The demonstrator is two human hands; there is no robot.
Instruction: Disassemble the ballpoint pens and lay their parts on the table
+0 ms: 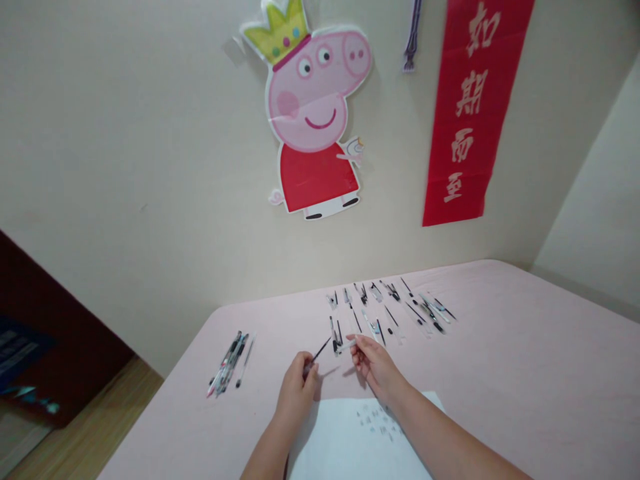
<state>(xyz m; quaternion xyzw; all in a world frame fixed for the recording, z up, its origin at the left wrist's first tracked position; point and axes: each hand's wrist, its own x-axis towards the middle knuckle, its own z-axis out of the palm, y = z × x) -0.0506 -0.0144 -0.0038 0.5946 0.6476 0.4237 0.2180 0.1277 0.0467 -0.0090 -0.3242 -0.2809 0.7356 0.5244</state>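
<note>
My left hand (299, 385) is closed in a pinch on a thin black pen refill (320, 349) that points up and to the right. My right hand (374, 363) is closed on a clear pen barrel (347, 345), held just right of the refill's tip. Both hands hover over the pink tablecloth (500, 373), above a white sheet of paper (350, 440) with small handwriting. Beyond the hands, several taken-apart pen parts (390, 308) lie in a row.
A bundle of several whole pens (229, 364) lies at the table's left. A cartoon pig cut-out (315, 113) and a red banner (473, 107) hang on the wall behind. Wood floor (75, 440) and dark furniture (45, 333) sit left of the table.
</note>
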